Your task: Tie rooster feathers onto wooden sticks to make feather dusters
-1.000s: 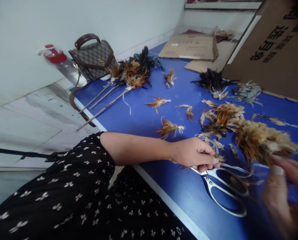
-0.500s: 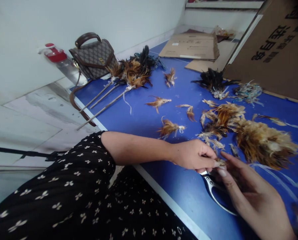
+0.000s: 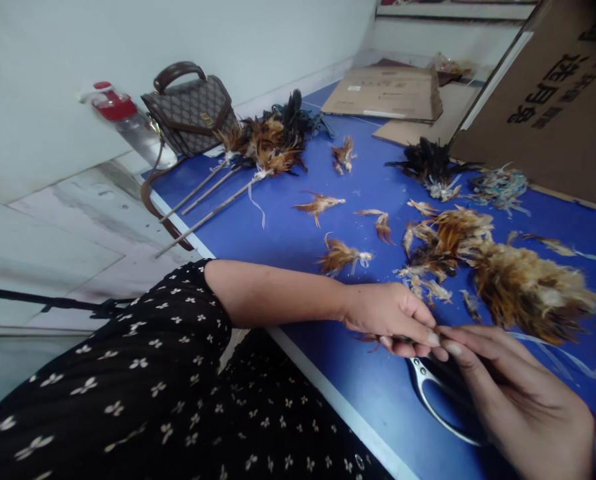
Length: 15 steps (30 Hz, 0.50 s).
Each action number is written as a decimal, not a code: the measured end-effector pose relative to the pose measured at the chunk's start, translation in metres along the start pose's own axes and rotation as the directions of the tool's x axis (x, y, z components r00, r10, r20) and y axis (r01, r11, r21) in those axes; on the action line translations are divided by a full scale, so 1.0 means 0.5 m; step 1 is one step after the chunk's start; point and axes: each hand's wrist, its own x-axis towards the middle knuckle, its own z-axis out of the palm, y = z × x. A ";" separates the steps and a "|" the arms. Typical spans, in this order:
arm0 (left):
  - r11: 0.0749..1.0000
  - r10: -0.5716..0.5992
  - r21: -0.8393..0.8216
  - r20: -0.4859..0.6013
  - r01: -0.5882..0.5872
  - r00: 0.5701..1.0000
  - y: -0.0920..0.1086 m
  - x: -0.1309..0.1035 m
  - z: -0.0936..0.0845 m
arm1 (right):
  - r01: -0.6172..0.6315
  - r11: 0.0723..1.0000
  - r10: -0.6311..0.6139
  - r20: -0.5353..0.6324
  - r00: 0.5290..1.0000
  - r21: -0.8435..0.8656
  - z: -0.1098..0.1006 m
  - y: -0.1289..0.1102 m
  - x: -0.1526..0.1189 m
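Observation:
My left hand (image 3: 391,313) is closed on some brown feathers (image 3: 402,339), whose dark shafts run under its thumb and whose reddish tips stick out behind. My right hand (image 3: 508,380) pinches at the front end of these feathers, its thumb and forefinger meeting the left fingertips. What lies exactly between the fingertips is mostly hidden. Beneath the hands rest scissors (image 3: 445,417) with a silver handle, their blades covered by the left hand. Just beyond are a small loose feather (image 3: 471,305) and a big tan and brown feather bundle (image 3: 535,287).
Small feather tufts (image 3: 342,257) are scattered over the blue table (image 3: 288,233). Black feathers (image 3: 431,163) and tangled ribbon strips (image 3: 501,187) lie farther back. Feather dusters on sticks (image 3: 213,217), a handbag (image 3: 191,113) and a bottle (image 3: 133,127) occupy the left. A cardboard box (image 3: 543,113) stands right.
The feathers in my left hand now lie back beneath its thumb, with tips showing behind the hand. My right fingers have closed into a tighter pinch against the left fingertips.

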 end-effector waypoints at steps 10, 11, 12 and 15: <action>1.000 0.015 0.012 -0.026 -0.015 1.000 0.002 0.000 0.008 | -0.058 0.998 0.056 -0.064 0.996 -0.035 0.008 0.006 -0.013; 1.000 0.023 0.013 -0.053 -0.022 0.998 0.003 -0.001 0.009 | -0.092 0.995 0.088 -0.088 0.992 -0.043 0.009 0.004 -0.016; 0.999 0.034 0.010 -0.078 -0.034 0.996 0.003 -0.002 0.009 | -0.126 0.991 0.119 -0.119 0.986 -0.051 0.011 0.002 -0.020; 0.997 0.067 -0.014 -0.114 -0.069 0.991 0.000 0.001 0.006 | -0.152 0.984 0.133 -0.181 0.974 -0.095 0.013 -0.002 -0.026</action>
